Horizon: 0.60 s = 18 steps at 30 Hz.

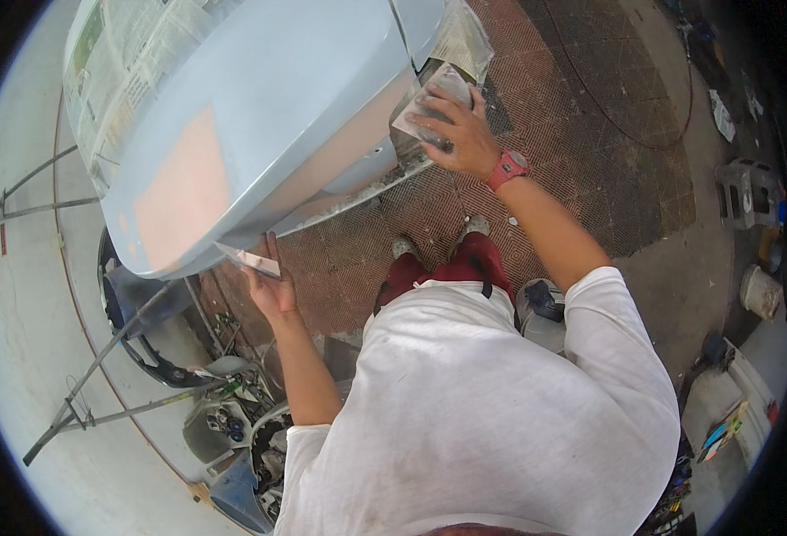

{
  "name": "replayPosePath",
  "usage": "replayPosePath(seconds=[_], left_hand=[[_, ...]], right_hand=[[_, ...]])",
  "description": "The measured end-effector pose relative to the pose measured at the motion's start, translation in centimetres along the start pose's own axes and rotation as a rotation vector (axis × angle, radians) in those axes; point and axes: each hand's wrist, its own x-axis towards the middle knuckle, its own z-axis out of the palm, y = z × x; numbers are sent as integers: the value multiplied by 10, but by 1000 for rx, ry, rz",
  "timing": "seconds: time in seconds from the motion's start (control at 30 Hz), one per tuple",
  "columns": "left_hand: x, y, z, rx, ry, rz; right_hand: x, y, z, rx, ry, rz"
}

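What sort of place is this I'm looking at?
Probably a vehicle body repair or paint workshop: a pale blue body panel with pinkish filler-like patches, newspaper sheets like masking beside it, and a dark bumper-like part nearby.

soft brightness, dim right side, fisheye-bent edges

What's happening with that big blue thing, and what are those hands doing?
A person in a white shirt is standing at a big, curved light-blue panel with a large pinkish patch. The left hand holds a thin pale piece by the panel's lower edge. The right hand is spread over a flat whitish piece at the panel's right end. Printed paper covers something behind the panel.
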Motion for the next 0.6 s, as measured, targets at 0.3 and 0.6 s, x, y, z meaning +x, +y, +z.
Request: replayPosePath(seconds=[0.3,0.6], left_hand=[[8,2,1,53,68,54],[7,2,-2,-24,21,-1]], right_hand=[[39,-8,-26,-22,120,127],[13,-34,19,-14,69,26]])
